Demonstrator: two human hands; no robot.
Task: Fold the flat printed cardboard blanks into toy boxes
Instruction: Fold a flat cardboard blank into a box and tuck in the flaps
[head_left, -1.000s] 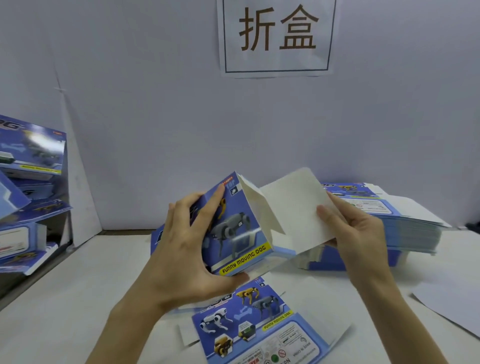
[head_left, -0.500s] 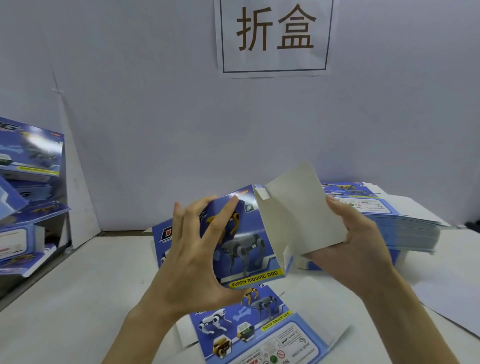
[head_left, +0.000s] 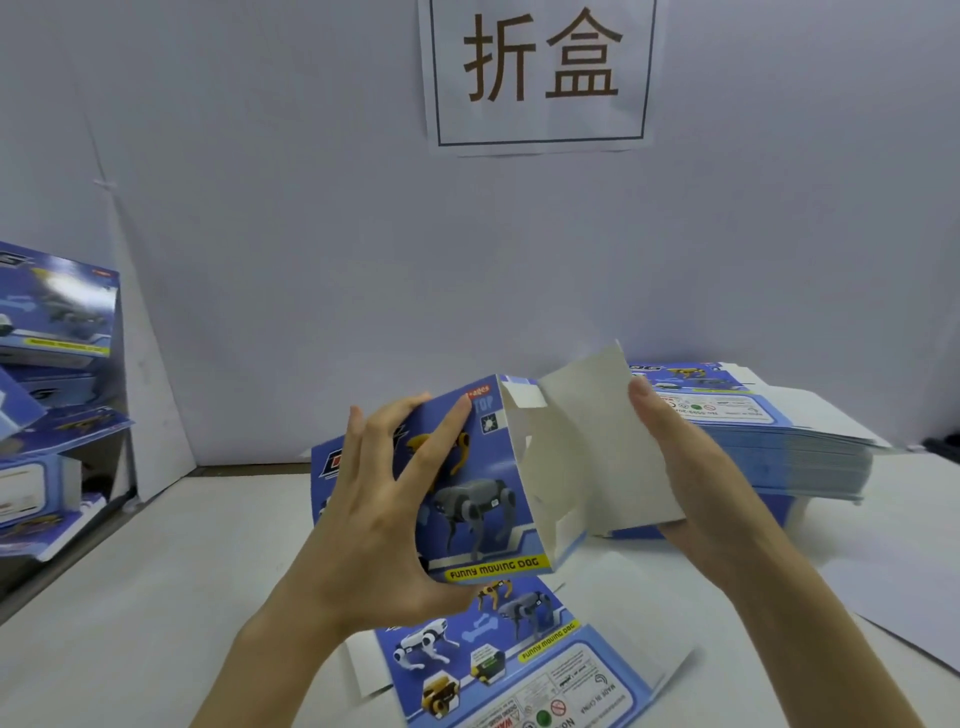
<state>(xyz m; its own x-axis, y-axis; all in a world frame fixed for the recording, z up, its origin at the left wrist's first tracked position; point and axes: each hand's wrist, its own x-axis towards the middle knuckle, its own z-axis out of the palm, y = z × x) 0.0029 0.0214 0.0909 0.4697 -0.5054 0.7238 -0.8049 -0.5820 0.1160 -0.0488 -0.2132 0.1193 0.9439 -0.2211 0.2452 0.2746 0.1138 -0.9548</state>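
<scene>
Two hands, over the table (head_left: 171, 571), hold one half-formed box (head_left: 483, 488).
Left hand (head_left: 384, 514) spans the printed face, thumb under the lower edge; the white flap (head_left: 597, 447) is pinched by the right hand (head_left: 696, 488). Card looks light, thin and springy, and probably creases if squeezed, so it is best held at edges beside the folds.

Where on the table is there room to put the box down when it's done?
The widest bare patch of table lies left, between the left hand and the folded boxes at the far left. The middle is crowded: a flat blank lies under the half-folded box, and the stack of blanks fills the right.
</scene>
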